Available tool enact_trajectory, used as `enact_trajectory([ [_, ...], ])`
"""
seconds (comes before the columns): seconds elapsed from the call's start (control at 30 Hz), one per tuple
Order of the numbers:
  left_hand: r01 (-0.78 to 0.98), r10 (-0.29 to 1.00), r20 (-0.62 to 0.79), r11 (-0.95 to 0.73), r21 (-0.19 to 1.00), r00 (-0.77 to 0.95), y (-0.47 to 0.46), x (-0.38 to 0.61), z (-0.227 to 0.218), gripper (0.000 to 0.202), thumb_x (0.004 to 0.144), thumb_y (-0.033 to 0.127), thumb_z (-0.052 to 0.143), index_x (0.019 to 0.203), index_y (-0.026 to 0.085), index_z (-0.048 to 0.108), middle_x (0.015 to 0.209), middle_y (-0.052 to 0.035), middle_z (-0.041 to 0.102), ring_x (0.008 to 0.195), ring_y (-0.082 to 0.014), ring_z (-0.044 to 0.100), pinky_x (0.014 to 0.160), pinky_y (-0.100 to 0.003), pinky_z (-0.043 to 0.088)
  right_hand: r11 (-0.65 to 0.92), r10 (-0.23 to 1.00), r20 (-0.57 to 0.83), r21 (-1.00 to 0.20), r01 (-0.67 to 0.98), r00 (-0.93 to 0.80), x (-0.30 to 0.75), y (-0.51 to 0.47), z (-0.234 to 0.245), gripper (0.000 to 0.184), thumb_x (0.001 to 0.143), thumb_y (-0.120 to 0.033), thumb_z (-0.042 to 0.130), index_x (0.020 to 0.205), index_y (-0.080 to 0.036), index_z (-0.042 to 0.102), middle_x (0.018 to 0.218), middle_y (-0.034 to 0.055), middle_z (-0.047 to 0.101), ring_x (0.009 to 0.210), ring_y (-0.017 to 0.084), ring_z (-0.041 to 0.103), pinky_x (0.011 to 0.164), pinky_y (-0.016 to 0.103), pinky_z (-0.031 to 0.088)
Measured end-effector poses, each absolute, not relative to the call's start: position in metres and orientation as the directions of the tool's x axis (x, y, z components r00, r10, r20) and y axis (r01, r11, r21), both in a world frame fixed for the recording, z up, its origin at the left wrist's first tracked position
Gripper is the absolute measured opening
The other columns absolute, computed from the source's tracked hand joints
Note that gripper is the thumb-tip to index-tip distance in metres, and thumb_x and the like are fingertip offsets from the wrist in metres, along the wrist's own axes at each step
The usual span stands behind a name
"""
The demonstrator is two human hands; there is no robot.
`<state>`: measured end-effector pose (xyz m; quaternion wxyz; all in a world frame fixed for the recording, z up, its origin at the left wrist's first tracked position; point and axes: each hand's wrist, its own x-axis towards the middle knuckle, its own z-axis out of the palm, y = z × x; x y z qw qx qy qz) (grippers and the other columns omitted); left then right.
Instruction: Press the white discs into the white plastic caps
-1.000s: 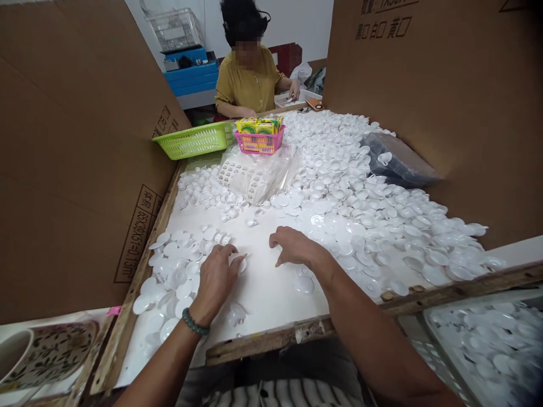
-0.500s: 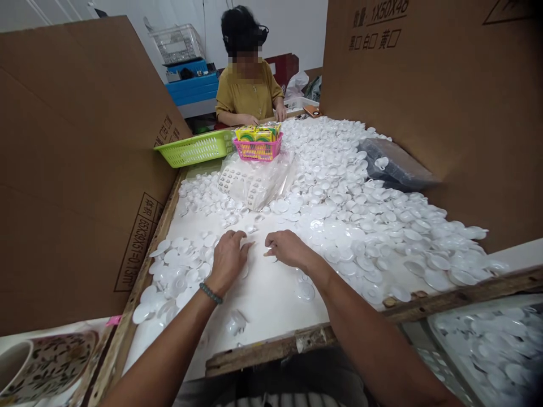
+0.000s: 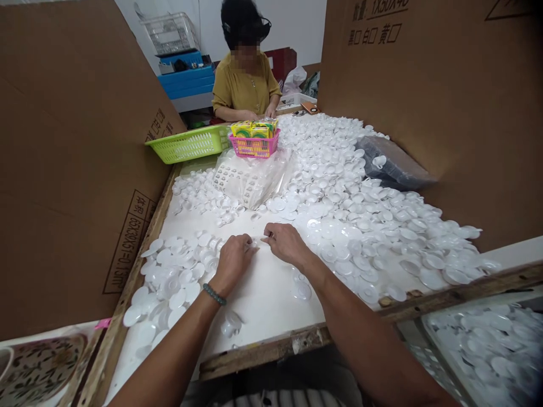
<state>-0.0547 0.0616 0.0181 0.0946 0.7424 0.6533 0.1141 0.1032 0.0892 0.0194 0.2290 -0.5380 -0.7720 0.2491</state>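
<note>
Over the white tabletop (image 3: 261, 299), my left hand (image 3: 234, 255), with a beaded bracelet (image 3: 214, 294) at its wrist, is closed in a pinch. My right hand (image 3: 285, 243) faces it, thumb and forefinger pressed together. A small white plastic piece (image 3: 256, 241) shows between the fingertips of both hands; the fingers hide much of it. Left of my left hand lies a loose pile of white plastic discs (image 3: 172, 280). A far larger heap of white plastic pieces (image 3: 339, 192) spreads beyond and right of my right hand. A few clear-white pieces (image 3: 302, 290) lie near my right forearm.
Cardboard walls (image 3: 63, 169) flank the table. Toward the back are a plastic bag (image 3: 250, 181), a pink basket (image 3: 254, 148) of yellow packets and a green basket (image 3: 190, 146). A dark wrapped block (image 3: 392, 164) lies right. Opposite sits a person (image 3: 246, 85).
My hands have come closer together and slightly away from me, fingertips now meeting around a small white piece. The view has shifted a little.
</note>
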Motion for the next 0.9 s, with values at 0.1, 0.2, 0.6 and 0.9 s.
enact_trajectory([
  [0.1, 0.924, 0.993, 0.06, -0.119, 0.365, 0.104, 0.049, -0.055, 0.014, 0.015, 0.078, 0.031, 0.057, 0.087, 0.02, 0.055, 0.079, -0.0028, 0.062, 0.075, -0.0181, 0.055, 0.061, -0.026, 0.036, 0.273, 0.952, 0.077, -0.654, 0.706, -0.297, 0.104, 0.089, 0.019, 0.006, 0.081, -0.023, 0.054, 0.077, -0.019, 0.058, 0.067, 0.0007, 0.06, 0.063, 0.013, 0.052, 0.056, 0.022, 0.032],
  [0.2, 0.883, 0.996, 0.069, -0.08, 0.462, 0.054, 0.042, -0.056, 0.01, 0.024, 0.075, 0.03, 0.06, 0.095, 0.021, 0.051, 0.084, -0.0012, 0.061, 0.077, -0.0171, 0.054, 0.061, -0.025, 0.037, 0.268, 0.953, 0.088, -0.692, 0.67, -0.29, 0.103, 0.088, 0.019, 0.005, 0.08, -0.021, 0.054, 0.081, -0.02, 0.059, 0.067, 0.0, 0.06, 0.062, 0.012, 0.051, 0.057, 0.022, 0.033],
  [0.6, 0.819, 0.995, 0.096, -0.078, 0.568, 0.028, 0.04, -0.055, -0.002, 0.031, 0.072, 0.034, 0.063, 0.099, 0.02, 0.053, 0.093, -0.0034, 0.059, 0.084, -0.0192, 0.053, 0.071, -0.03, 0.041, 0.303, 0.942, 0.132, -0.733, 0.61, -0.309, 0.101, 0.086, 0.016, 0.009, 0.08, -0.022, 0.051, 0.081, -0.02, 0.06, 0.069, -0.0011, 0.061, 0.065, 0.012, 0.052, 0.059, 0.022, 0.035],
  [0.9, 0.788, 0.996, 0.077, -0.089, 0.609, 0.054, 0.044, -0.052, -0.001, 0.027, 0.074, 0.032, 0.061, 0.099, 0.021, 0.055, 0.093, -0.0028, 0.059, 0.082, -0.018, 0.053, 0.072, -0.03, 0.042, 0.291, 0.953, 0.131, -0.658, 0.695, -0.275, 0.101, 0.089, 0.013, 0.01, 0.083, -0.023, 0.05, 0.084, -0.021, 0.06, 0.069, -0.0012, 0.062, 0.065, 0.012, 0.053, 0.06, 0.022, 0.034],
])
